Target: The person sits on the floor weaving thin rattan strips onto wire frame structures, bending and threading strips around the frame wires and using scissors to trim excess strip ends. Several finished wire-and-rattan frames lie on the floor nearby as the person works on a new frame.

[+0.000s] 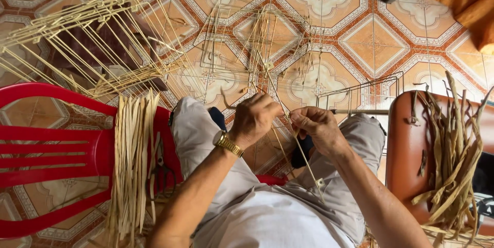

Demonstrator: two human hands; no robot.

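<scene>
My left hand (254,119), with a gold wristwatch (228,143) on its wrist, is closed around a thin wire of a cream wire frame (267,57) that rises in front of my knees. My right hand (320,127) pinches the same wire and a pale fibre strip just to the right. The two hands almost touch above my lap. One long wire (309,168) runs down from my fingers across my grey trousers.
A red plastic chair (56,150) at left carries a bundle of pale dried strips (133,160). More wire frames (87,37) lie on the patterned tile floor. A brown seat (406,150) at right holds darker dried strips (453,160).
</scene>
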